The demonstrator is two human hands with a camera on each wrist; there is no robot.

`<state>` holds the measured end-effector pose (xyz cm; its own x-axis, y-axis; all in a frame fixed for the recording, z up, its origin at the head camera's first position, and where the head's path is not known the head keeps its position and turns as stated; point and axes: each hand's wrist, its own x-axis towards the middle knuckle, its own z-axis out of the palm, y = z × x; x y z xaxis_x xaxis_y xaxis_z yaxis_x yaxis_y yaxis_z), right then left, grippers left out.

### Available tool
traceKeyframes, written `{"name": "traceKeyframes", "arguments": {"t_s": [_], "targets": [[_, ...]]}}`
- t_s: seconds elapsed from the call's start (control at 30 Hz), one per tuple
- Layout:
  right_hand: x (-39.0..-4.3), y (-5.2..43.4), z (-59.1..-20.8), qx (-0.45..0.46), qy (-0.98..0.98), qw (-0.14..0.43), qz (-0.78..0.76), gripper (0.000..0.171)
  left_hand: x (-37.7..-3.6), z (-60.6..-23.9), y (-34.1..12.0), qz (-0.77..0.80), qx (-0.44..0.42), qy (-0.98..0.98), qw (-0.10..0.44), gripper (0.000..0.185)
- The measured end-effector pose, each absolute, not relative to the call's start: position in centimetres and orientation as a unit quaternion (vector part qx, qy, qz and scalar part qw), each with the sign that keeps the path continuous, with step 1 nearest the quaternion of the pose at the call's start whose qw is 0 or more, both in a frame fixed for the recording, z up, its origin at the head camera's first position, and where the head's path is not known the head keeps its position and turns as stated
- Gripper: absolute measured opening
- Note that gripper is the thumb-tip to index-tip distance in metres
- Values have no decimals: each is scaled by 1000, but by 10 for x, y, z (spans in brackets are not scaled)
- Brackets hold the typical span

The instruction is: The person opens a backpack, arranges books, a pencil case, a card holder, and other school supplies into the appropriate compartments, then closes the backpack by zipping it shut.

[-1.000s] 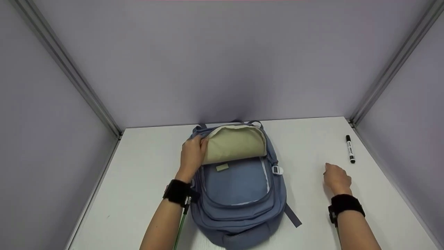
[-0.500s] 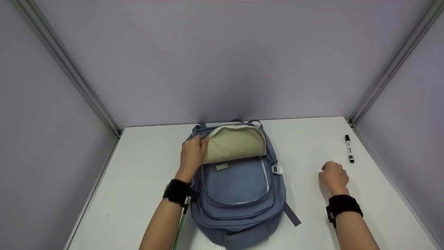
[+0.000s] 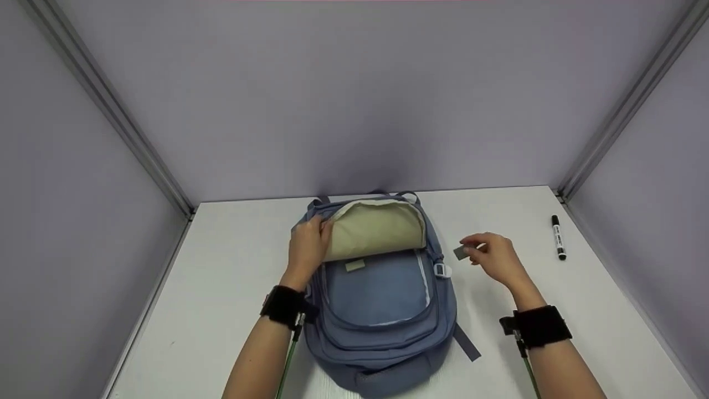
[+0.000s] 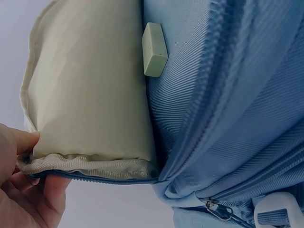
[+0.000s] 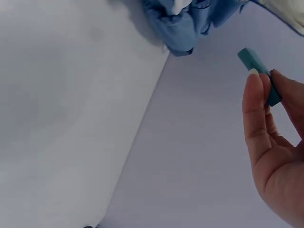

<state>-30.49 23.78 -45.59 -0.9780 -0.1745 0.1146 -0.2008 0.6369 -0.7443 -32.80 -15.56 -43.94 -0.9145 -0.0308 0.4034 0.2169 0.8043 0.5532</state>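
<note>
A blue backpack (image 3: 382, 302) lies on the white table, its front pocket unzipped. My left hand (image 3: 307, 246) pinches the left edge of the pocket flap (image 3: 382, 230), folded back so its cream lining shows; the left wrist view has thumb and fingers on either side of that zip edge. Just below the fold, a pale green eraser (image 4: 155, 50) rests on the blue fabric inside the pocket. My right hand (image 3: 496, 257) is raised to the right of the bag. Between thumb and fingers it pinches a small dark teal eraser (image 5: 251, 59), one end sticking out.
A black-and-white marker (image 3: 559, 238) lies at the table's far right. Beside the bag are a white buckle (image 3: 442, 271) and a loose strap (image 3: 467, 343). Grey panels (image 3: 354, 111) close off the back and both sides of the table (image 3: 221, 288).
My right hand has risen and moved left toward the backpack, turning so the teal eraser in its fingers now shows. The left hand keeps its hold on the flap.
</note>
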Motion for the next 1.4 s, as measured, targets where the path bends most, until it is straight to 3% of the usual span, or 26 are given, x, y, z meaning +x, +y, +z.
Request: {"name": "traceKeyframes", "arguments": {"t_s": [0.23, 0.67, 1.1, 1.4], "targets": [[-296, 194, -445, 167, -874, 8, 456, 22, -329, -439, -156, -312, -48, -927, 202, 24], [-296, 144, -468, 249, -874, -6, 417, 17, -326, -441, -154, -310, -50, -927, 207, 25], [-297, 145, -473, 240, -869, 68, 427, 23, -325, -441, -156, -318, -47, -926, 199, 27], [-310, 196, -486, 132, -892, 118, 416, 16, -325, -443, -156, -315, -42, -927, 200, 27]]}}
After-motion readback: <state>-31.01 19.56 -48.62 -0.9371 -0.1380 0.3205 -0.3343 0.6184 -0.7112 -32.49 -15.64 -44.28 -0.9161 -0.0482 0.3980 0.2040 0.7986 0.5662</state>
